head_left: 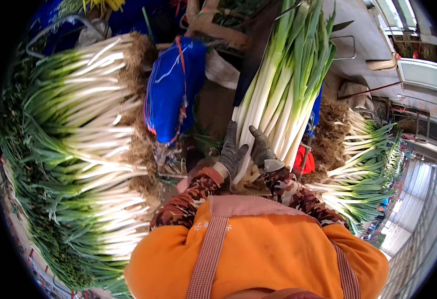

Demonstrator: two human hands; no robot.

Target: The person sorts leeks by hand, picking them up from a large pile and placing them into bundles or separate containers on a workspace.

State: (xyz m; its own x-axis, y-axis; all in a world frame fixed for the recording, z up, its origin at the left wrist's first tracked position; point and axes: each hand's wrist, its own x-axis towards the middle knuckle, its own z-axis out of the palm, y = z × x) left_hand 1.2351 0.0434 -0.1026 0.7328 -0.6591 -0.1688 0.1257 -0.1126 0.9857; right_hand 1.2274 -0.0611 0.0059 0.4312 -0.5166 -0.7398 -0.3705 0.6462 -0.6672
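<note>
A thick bundle of long green onions [278, 107] lies in front of me, its white root ends toward my body and its green leaves pointing away. My left hand [234, 151], in a grey glove, rests at the bundle's lower left edge with fingers stretched out and the thumb apart. Across the white stalks, close to the root ends, lies my right hand [263, 148], also gloved, its fingers extended. Neither hand is wrapped round the stalks. Under and left of the bundle runs a dark flat board or plate [255, 55].
Long green onions [98, 144] are heaped high on the left, roots facing inward. A smaller pile [360, 169] stands at the right. A blue cloth bundle [175, 89] tied with cord sits left of the bundle. Something red [304, 160] is by my right wrist.
</note>
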